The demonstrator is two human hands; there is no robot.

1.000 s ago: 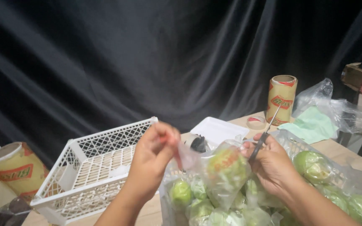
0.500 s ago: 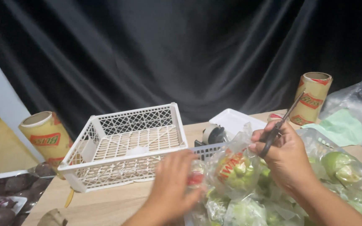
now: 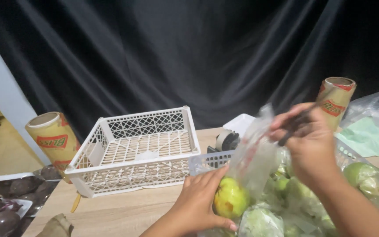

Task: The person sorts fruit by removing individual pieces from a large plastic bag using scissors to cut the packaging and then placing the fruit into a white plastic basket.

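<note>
Where the wooden table [image 3: 128,210] meets the lower edge, the left hand [image 3: 202,197] cups a yellow-green fruit [image 3: 230,198], fingers curled around its side and underside. Fruit sits at the mouth of a clear bag [image 3: 254,162], among bagged green fruit [image 3: 294,193] heaped at lower right. Right hand [image 3: 308,145], just above, pinches the bag's top, fingers closed on it and on a thin dark tool [image 3: 297,123]; blurred. Left foreground: trays of dark purple fruit [image 3: 5,202]. Mid-table: white lattice basket [image 3: 141,149], with a tape dispenser [image 3: 227,141] beside it. Further back: two film rolls, left [image 3: 53,140] and right [image 3: 336,101]; green cloth [image 3: 365,136]. Behind everything: black curtain [image 3: 176,52].
</note>
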